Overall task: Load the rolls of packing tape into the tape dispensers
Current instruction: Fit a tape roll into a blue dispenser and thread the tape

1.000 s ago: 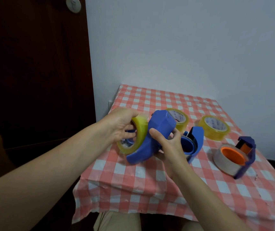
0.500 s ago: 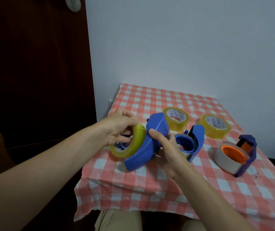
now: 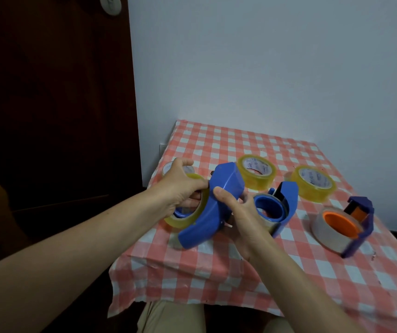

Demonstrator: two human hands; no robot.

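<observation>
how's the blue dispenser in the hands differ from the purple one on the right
The blue plastic tape dispenser is held above the checked tablecloth in both hands, yellowish roll going on. The purple plastic dispenser lies untouched, orange-hubbed, with a clear roll. Both share a curved shape.

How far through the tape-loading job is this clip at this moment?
Done: two dispensers on the table look loaded, the blue one and the purple one with the orange hub. In hand: the left hand fits a yellow roll onto the blue dispenser held by the right hand. Left: two yellow rolls lie loose, another shows behind the left hand; no spare dispenser in sight.
</observation>
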